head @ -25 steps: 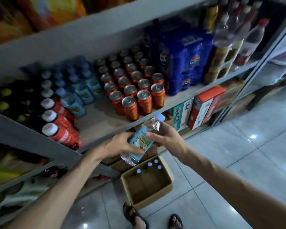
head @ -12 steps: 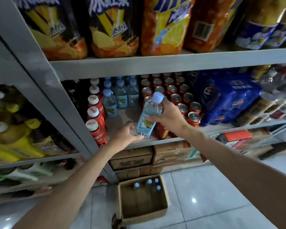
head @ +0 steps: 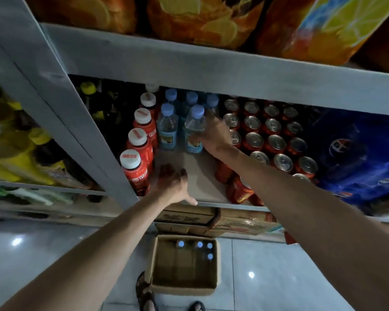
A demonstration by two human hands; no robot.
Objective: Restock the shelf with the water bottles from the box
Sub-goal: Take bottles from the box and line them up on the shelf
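Observation:
My right hand is shut on a water bottle with a pale blue cap, standing upright on the grey shelf board, right of another water bottle. More blue-capped bottles stand behind them. My left hand rests open on the shelf's front part, holding nothing. On the floor below sits the cardboard box with several water bottles in its far end.
Red bottles with white caps line the left of the gap. Red cans fill the right, then blue can packs. Orange drink packs sit on the shelf above. Cartons lie under the shelf. My sandalled feet stand by the box.
My right hand carried the bottle from in front of the shelf into the row and set it upright. My left hand let go of it and dropped onto the shelf board.

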